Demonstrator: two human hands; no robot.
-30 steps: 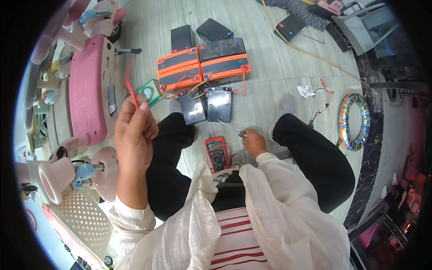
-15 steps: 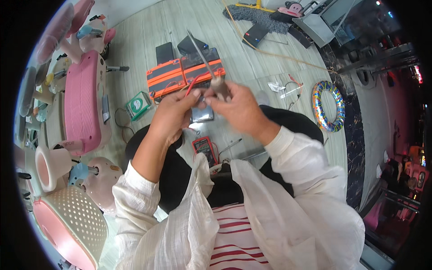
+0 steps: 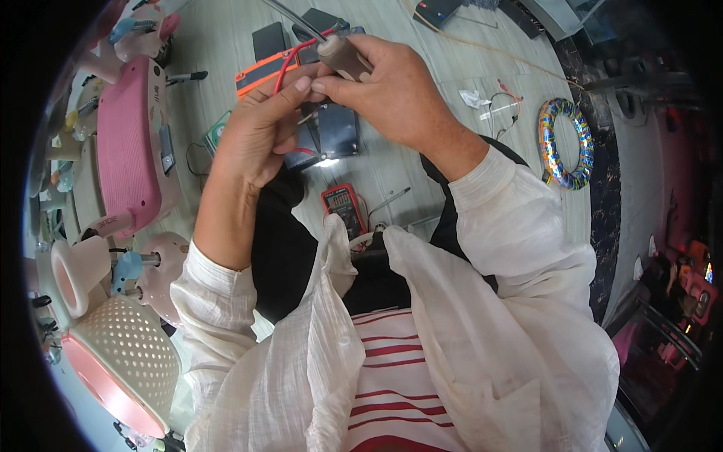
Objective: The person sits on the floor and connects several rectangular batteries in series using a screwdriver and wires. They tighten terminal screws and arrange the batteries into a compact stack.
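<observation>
My right hand (image 3: 414,94) grips a screwdriver (image 3: 345,59) by its brownish handle, the long metal shaft pointing away up and to the left. My left hand (image 3: 260,124) has its fingers closed on a red wire (image 3: 284,69), which loops up beside the shaft. Thumb and fingertips of both hands meet, and whatever small piece sits between them is hidden. Beneath the hands, black batteries (image 3: 337,129) rest on the floor. Partly covered by my left hand, an orange-and-black battery (image 3: 260,77) lies farther off.
A red multimeter (image 3: 344,209) lies between my legs, with a thin pen-like tool (image 3: 389,199) beside it. At right are a multicoloured wrapped ring (image 3: 566,143) and loose wires (image 3: 503,105). Pink ride-on toys (image 3: 129,143) line the left. Another black battery (image 3: 437,13) sits at the far side.
Both hands have moved away from me, up in the view, with the screwdriver and red wire still held. The view has shifted, and black batteries show more below the hands.
</observation>
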